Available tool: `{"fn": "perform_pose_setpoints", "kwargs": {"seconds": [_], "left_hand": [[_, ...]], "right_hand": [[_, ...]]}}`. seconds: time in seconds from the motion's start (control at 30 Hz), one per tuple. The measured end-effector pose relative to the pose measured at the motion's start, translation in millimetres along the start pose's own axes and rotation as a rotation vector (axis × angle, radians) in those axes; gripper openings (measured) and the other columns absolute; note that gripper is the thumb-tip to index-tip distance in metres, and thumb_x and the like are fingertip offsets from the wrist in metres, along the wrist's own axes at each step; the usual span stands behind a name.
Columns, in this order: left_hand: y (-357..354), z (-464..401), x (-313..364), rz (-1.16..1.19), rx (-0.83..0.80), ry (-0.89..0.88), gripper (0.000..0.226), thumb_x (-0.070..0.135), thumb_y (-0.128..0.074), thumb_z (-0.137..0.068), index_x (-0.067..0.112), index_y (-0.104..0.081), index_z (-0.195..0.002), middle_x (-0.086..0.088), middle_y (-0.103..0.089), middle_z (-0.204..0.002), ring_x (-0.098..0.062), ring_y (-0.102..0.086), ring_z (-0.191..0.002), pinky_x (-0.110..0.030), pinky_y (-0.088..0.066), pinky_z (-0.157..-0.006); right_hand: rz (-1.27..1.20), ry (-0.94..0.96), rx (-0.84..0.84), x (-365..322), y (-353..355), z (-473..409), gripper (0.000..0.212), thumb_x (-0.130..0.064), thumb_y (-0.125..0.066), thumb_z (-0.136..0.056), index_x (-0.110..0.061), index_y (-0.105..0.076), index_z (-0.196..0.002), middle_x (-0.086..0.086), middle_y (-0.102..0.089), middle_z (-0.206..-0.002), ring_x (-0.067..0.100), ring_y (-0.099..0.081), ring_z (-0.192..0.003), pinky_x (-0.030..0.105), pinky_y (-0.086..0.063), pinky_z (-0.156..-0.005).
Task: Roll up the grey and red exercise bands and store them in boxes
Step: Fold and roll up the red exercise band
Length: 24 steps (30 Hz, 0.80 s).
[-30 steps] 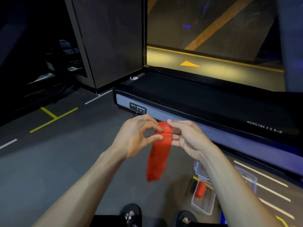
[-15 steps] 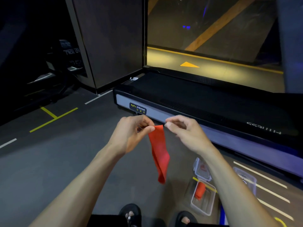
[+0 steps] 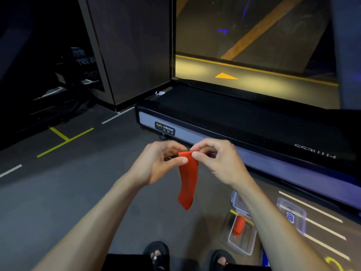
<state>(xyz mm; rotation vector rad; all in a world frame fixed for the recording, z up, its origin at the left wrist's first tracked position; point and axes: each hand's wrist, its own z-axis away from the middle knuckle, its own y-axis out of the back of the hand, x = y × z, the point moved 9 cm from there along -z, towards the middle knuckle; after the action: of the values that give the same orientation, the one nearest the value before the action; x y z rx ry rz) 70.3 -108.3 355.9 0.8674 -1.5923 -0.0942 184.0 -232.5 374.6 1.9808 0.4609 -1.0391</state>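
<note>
A: What changed w/ the red exercise band [image 3: 188,178]?

B: A sec ago both hands held it lower down, w/ a long flat tail hanging. Half a sec ago the hands were apart at its top corners. Now they've closed in: left hand [image 3: 156,163] and right hand [image 3: 215,163] pinch the top edge from either side, thumbs in front, fingers curled behind. Tail looks shorter and hangs twisted to a point at 6 o'clock from the hands.

A: So rolling has begun?

B: Prob. just starting. The top edge looks folded over, but I can't tell if there's a real first turn yet; fingers hide the back.

A: Where's the band vs. the boxes?

B: In mid-air, above the dark gym floor [image 3: 58,202], in front of the treadmill [image 3: 254,122]. The open clear box [image 3: 242,245] sits on the floor at 5 o'clock from the hands, w/ one rolled red band [image 3: 239,224] already in it. A 2nd clear box [image 3: 293,214], lid on, is at 4 o'clock, nearer the treadmill.

A: Grey band?

B: Not seen here. My guess: one red stored, this one abt. to be rolled, so task is partway. Risk: the twisted tail may roll crooked unless flattened first.
</note>
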Motion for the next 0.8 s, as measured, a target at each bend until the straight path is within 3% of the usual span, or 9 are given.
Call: {"fn": "perform_pose_setpoints", "kwargs": {"seconds": [0.13, 0.3, 0.43, 0.67, 0.8], "left_hand": [[-2.9, -0.6, -7.6, -0.017, 0.019, 0.018, 0.001, 0.023, -0.077, -0.091, 0.023, -0.076, -0.091, 0.007, -0.078, -0.088, -0.009, -0.075, -0.09, -0.043, -0.057, -0.092], [-6.9, -1.7, -0.8, -0.075, 0.006, 0.005, 0.013, 0.025, -0.074, -0.093, 0.032, -0.073, -0.083, 0.013, -0.076, -0.083, -0.001, -0.072, -0.085, -0.026, -0.054, -0.083], [-7.9, -2.7, -1.4, -0.11, 0.019, 0.004, 0.008, 0.027, -0.072, -0.094, 0.026, -0.075, -0.087, 0.012, -0.076, -0.084, -0.005, -0.072, -0.084, -0.035, -0.056, -0.085], [-11.1, -1.5, 0.1, 0.007, 0.008, -0.003, 0.005, 0.021, -0.073, -0.094, 0.02, -0.077, -0.092, 0.009, -0.079, -0.088, -0.005, -0.075, -0.088, -0.036, -0.058, -0.091], [-14.4, -0.6, 0.7, 0.184, -0.004, 0.011, 0.008, 0.012, -0.07, -0.095, 0.012, -0.077, -0.098, -0.003, -0.079, -0.089, -0.014, -0.075, -0.085, -0.031, -0.058, -0.083]], "right_hand": [[0.01, -0.013, 0.035, 1.8, 2.7, -0.3, 0.008, -0.017, -0.076, -0.089, -0.024, -0.077, -0.091, -0.007, -0.075, -0.08, 0.007, -0.071, -0.082, 0.019, -0.05, -0.077], [0.05, -0.011, 0.076, 1.7, 7.6, 0.7, 0.008, -0.016, -0.076, -0.089, -0.024, -0.076, -0.092, -0.009, -0.075, -0.079, 0.006, -0.07, -0.081, 0.017, -0.05, -0.076], [0.071, -0.021, 0.083, 2.9, 10.0, 1.5, 0.009, -0.017, -0.078, -0.088, -0.025, -0.076, -0.091, -0.011, -0.073, -0.077, 0.004, -0.069, -0.081, 0.011, -0.046, -0.075], [0.081, -0.017, 0.09, 0.8, 12.7, 3.3, 0.008, -0.019, -0.076, -0.089, -0.027, -0.076, -0.092, -0.012, -0.074, -0.079, 0.003, -0.069, -0.083, 0.01, -0.045, -0.074], [0.044, -0.006, 0.085, -1.1, 13.6, 3.7, 0.01, -0.015, -0.076, -0.089, -0.025, -0.075, -0.089, -0.01, -0.074, -0.078, 0.006, -0.069, -0.08, 0.013, -0.046, -0.074]]}}
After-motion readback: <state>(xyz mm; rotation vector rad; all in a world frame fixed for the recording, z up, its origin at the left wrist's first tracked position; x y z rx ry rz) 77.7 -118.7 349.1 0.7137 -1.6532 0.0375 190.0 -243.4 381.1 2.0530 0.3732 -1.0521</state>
